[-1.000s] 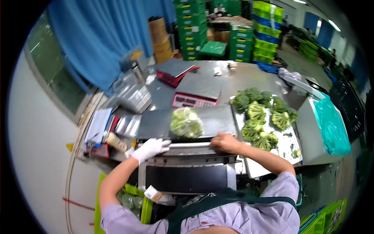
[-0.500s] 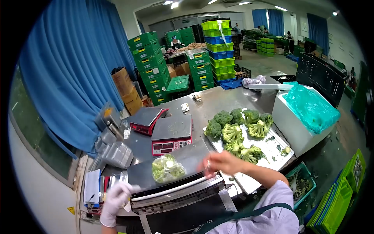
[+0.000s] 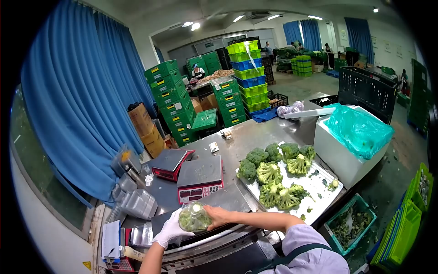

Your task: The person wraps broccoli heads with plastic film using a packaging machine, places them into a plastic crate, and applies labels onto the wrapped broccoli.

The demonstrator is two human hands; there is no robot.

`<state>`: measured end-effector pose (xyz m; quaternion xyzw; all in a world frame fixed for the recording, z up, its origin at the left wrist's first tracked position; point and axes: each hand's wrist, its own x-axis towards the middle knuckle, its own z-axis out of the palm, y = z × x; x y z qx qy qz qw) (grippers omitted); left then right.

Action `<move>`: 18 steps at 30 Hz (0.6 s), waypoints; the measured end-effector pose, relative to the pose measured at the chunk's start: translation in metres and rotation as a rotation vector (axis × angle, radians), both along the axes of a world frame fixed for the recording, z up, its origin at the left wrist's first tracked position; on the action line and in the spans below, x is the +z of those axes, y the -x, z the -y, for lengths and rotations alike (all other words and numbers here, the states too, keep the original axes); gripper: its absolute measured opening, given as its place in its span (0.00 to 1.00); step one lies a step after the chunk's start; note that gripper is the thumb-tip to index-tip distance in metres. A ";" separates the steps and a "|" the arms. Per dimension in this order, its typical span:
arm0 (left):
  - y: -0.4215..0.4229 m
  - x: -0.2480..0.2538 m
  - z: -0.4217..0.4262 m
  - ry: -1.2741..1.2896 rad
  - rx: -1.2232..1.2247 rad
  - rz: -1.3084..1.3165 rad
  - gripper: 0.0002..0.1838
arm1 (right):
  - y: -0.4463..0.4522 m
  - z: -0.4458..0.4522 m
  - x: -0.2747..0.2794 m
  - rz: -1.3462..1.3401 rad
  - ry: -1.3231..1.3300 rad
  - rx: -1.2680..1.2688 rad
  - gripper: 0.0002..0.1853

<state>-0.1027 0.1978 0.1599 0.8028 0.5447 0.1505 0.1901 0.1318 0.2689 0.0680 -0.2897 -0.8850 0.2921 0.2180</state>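
Observation:
A broccoli head wrapped in clear film (image 3: 194, 218) is between my two hands, stem end facing up, above the front of the wrapping bench. My left hand (image 3: 170, 231), in a white glove, grips its left side. From the right, my bare right hand (image 3: 218, 217) closes on its other side. Beyond the hands sits a red and grey weighing scale (image 3: 200, 178). To the right, several unwrapped broccoli heads (image 3: 270, 173) lie on a white tray (image 3: 321, 185), some crown up and some stem up.
A second scale (image 3: 171, 163) stands at the back left, near stacked clear plastic trays (image 3: 139, 204). A white foam box (image 3: 331, 148) with a green bag (image 3: 358, 130) is at the right. Below it, a teal crate (image 3: 350, 223) holds trimmings. Tall crate stacks (image 3: 171, 102) stand behind the table.
Both hands have come inward to the wrapped broccoli and taken hold of it. It has been raised and tilted from the bench surface. The head view has shifted slightly.

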 end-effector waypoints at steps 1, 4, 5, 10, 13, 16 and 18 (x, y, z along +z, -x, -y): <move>0.001 -0.002 0.002 0.002 0.002 -0.001 0.56 | -0.003 0.003 0.011 -0.038 0.006 0.016 0.52; 0.005 -0.009 0.013 -0.054 0.077 0.124 0.49 | -0.006 0.010 0.021 -0.188 -0.058 0.074 0.48; 0.006 -0.010 0.017 -0.052 0.075 0.121 0.49 | -0.007 0.013 0.022 -0.256 -0.072 0.106 0.47; -0.008 0.001 0.085 0.127 0.133 0.410 0.47 | -0.033 0.068 0.051 -0.133 -0.059 0.160 0.45; -0.021 -0.006 0.146 0.262 0.088 0.491 0.39 | -0.061 0.117 0.062 -0.084 0.111 0.257 0.44; -0.017 -0.022 0.201 0.740 0.332 0.590 0.29 | -0.065 0.152 0.048 0.007 0.433 0.346 0.41; -0.058 0.010 0.224 1.101 0.691 0.787 0.24 | -0.061 0.168 0.036 0.092 1.016 0.378 0.38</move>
